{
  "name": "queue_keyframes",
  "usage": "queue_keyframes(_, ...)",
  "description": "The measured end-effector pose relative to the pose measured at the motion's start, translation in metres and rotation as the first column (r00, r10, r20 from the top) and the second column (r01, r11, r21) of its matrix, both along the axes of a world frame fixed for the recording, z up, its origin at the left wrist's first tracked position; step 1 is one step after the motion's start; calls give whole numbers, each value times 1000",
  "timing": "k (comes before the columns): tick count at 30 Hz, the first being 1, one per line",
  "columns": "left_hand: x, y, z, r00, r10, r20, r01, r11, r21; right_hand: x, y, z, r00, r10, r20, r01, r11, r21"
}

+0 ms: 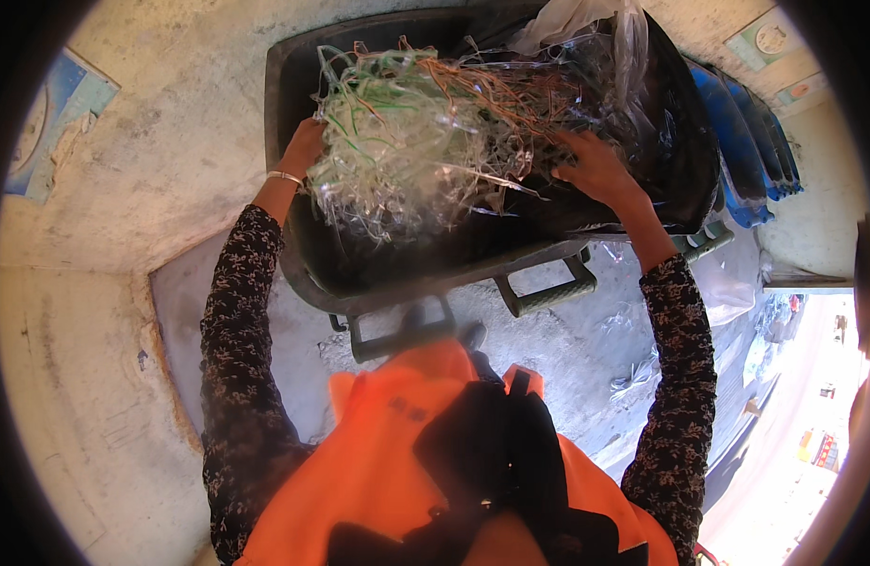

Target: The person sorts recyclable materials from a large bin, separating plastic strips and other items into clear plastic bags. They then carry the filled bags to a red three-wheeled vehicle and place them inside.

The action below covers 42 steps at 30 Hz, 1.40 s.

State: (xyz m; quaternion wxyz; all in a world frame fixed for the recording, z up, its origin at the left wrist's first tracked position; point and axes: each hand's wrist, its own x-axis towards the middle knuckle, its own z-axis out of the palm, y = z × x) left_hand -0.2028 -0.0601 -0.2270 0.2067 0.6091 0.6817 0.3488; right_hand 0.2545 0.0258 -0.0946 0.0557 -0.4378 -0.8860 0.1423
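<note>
A loose tangle of clear and green plastic strips fills the left part of a large dark bin. My left hand, with a pale bracelet at the wrist, grips the tangle's left side; its fingertips are hidden among the strips. On the right, my right hand has its fingers in the strands, thumb lower and apart from them. Thin orange-brown strands run across the top between the hands. A black plastic liner covers the bin's right side, and a translucent plastic sheet hangs over its back.
Green bar handles stick out from the bin's near side. Blue ribbed plastic panels stand at the right against the wall. A stained wall rises close on the left. Plastic scraps lie on the concrete floor, near a bright opening.
</note>
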Motion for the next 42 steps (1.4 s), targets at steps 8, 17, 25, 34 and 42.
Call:
queue_keyframes(8, -83, 48, -71, 891, -3, -453, -66, 989, -136, 91, 49, -21, 919, -344, 193, 343, 938, 39)
queue_keyframes(17, 199, 62, 134, 622, -491, -610, 319, 870, -376, 157, 89, 23, 827, -563, -11, 506, 735, 451)
queue_keyframes(25, 372, 218, 88, 910, -415, 26, 405, 899, 166, 135, 79, 31, 859, -474, -192, 512, 781, 359)
queue_keyframes(34, 482, 269, 41, 914, -73, 400, -84, 928, 362, 178, 105, 34, 797, -604, -24, 557, 719, 417)
queue_keyframes(42, 334, 160, 101, 658, -148, 739, 111, 989, 100, 141, 87, 84, 761, -649, 29, 623, 742, 247)
